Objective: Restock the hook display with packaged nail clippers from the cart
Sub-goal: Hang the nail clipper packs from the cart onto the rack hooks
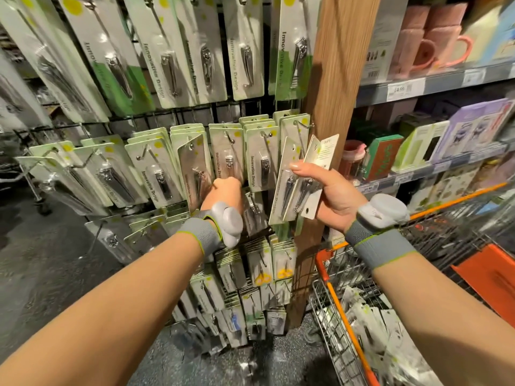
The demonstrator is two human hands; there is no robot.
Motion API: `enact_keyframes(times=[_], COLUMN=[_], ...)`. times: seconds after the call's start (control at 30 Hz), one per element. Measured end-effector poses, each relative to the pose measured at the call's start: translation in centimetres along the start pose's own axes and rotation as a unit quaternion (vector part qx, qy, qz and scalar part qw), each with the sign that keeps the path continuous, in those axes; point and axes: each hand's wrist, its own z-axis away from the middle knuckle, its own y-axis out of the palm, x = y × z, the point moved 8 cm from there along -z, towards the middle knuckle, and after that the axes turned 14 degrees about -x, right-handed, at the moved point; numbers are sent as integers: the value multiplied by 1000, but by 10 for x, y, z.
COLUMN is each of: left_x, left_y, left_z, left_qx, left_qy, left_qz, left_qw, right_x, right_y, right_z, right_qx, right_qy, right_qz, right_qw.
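Hook display (195,118) fills the left and centre of the head view, rows of carded nail clippers hanging from wire pegs, with a wooden post (334,87) closing its right edge. Below right stands the orange wire cart (331,299), loose packs heaped inside (blurred, their count impossible to make out).

The left hand (225,188) reaches into the middle row, its grip curled on the lower end of a clear-fronted pack (195,168) whose hang hole sits near the tip of a peg; whether the hole is already threaded cannot be told, and the fingers themselves are hidden behind the knuckles. That pack's long axis runs nearly upright, leaning slightly left, so the peg lies up and away from the grip.

The right hand (326,190) waits just beside the post, thumb pinching a fan of spare packs (295,185), long axes upright, at least one turned back-out. It is the hand nearer the cart; the left is nearer the peg. Lower rows of the display are partly hidden behind the left forearm.
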Motion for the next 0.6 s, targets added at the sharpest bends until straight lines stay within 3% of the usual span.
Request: enact_keyframes(times=[0.1, 0.2, 0.27, 0.33, 0.4, 0.5, 0.6], left_x=[-6, -14, -21, -29, -33, -29, -20], left_y=[-16, -55, -73, -86, -99, -118, -126], left_z=[10, 27, 37, 36, 35, 38, 38], left_qx=[-23, -57, -12, 4, -23, -77, -85], left_qy=[48, 47, 2, -3, 1, 12, 0], left_qz=[6, 168, 380, 504, 526, 489, 485], left_qw=[999, 983, 925, 864, 850, 869, 871], right_x=[1, -2, -2, 2, 4, 6, 13], right_y=[0, 0, 1, 10, 19, 26, 32], right_z=[9, 15, 15, 27, 33, 39, 49], right_qx=[6, -33, -38, -26, -6, 10, 22], right_qy=[-6, -10, -19, -6, 2, 2, -7], right_qz=[9, 45, 56, 64, 60, 55, 54], right_qw=[1000, 998, 997, 998, 998, 998, 998])
